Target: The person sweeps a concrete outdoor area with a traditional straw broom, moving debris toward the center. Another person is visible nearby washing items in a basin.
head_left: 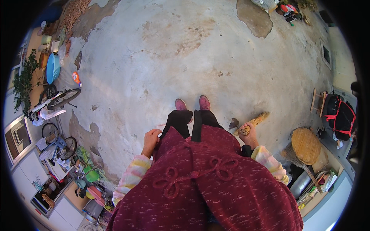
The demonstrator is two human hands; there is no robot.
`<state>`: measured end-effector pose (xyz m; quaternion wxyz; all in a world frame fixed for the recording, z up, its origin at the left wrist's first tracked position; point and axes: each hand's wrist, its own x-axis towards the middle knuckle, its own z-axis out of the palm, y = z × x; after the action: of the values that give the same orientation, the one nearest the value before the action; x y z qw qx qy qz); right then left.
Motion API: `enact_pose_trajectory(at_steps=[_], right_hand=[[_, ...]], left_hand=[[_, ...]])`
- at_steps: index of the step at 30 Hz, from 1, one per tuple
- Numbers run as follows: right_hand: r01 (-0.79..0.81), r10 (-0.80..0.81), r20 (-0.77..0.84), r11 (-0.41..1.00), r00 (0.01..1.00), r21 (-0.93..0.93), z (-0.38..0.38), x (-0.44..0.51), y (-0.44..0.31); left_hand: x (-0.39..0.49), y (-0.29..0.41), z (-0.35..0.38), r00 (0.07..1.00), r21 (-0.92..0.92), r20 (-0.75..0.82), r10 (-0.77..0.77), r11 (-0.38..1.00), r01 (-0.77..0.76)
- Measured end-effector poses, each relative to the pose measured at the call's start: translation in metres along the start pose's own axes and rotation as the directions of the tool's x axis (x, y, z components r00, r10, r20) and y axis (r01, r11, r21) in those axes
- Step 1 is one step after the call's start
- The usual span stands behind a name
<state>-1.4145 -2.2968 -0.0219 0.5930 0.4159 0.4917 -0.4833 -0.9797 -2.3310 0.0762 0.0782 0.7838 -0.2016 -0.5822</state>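
Observation:
In my right hand (249, 135), at the right of my coat, is a short straw hand broom (255, 121); my fingers wrap its bound end and the bristles point up and right in the view. My left hand (151, 141) hangs beside the left side of my dark red coat (199, 173). Its fingers are curled, and a thin pale line shows near the fingertips; whether the hand holds something I cannot tell. Both my pink shoes (204, 102) stand on the concrete floor (162, 72).
Bicycles (63, 99), a blue basin (53, 68) and an orange bottle (76, 78) line the left side. A round wooden board (305, 145) and a twig broom (303, 166) stand at the right, below a black bag with red straps (339, 115). Brick rubble (73, 14) lies at the upper left.

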Motion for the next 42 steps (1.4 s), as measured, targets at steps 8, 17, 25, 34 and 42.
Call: enact_pose_trajectory(at_steps=[8,17,25,34,42], right_hand=[[0.027,-0.008,0.077,0.969,0.997,-0.246,0.126,0.023,0.057],[0.075,0.001,0.101,0.664,0.995,-0.744,0.230,0.046,0.279],[0.043,0.427,0.264,0.460,0.865,-0.887,0.306,-0.005,0.408],[0.292,0.105,0.322,0.232,0.941,-0.928,0.242,-0.080,0.372],[0.156,-0.003,0.223,0.726,0.975,-0.670,0.213,-0.086,0.365]], left_hand=[[0.011,-0.059,-0.015,0.911,0.109,-0.097,0.401,0.914,-0.391],[0.011,-0.123,-0.101,0.976,-0.066,-0.140,0.167,0.982,-0.177],[0.017,-0.159,-0.172,0.995,-0.380,-0.092,-0.035,0.925,-0.003],[0.042,-0.161,-0.214,0.997,-0.425,0.005,-0.072,0.903,0.068],[0.059,-0.190,-0.258,0.989,-0.484,0.071,-0.129,0.863,0.147]])
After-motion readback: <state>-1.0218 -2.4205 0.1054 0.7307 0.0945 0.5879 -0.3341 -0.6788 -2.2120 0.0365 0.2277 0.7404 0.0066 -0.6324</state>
